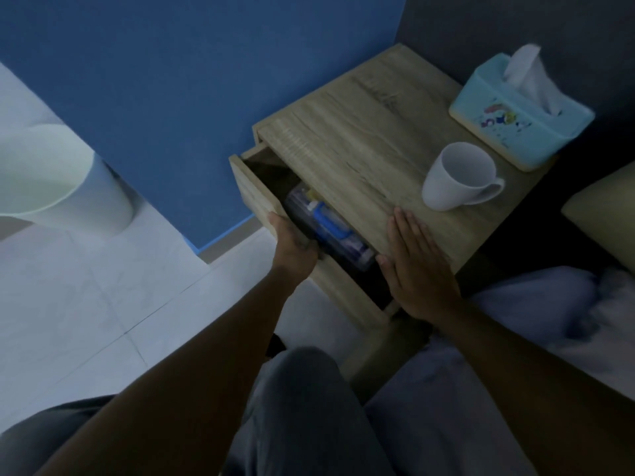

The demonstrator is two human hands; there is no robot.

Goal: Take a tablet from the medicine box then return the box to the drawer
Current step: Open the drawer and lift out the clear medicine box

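The top drawer (252,190) of a wooden bedside table (360,156) stands partly pulled out. Inside it lies the medicine box (330,228), clear plastic with a blue handle, half hidden under the tabletop. My left hand (292,242) grips the drawer's front edge, fingers curled over it beside the box. Palm down, my right hand (415,266) rests flat on the near corner of the tabletop, fingers apart, holding nothing. No tablet is visible.
A white mug (457,176) and a light blue tissue box (519,111) stand on the tabletop's right side. A pale bin (65,187) sits on the tiled floor to the left, against the blue wall. Bedding and a pillow (604,218) lie to the right; my knees are below.
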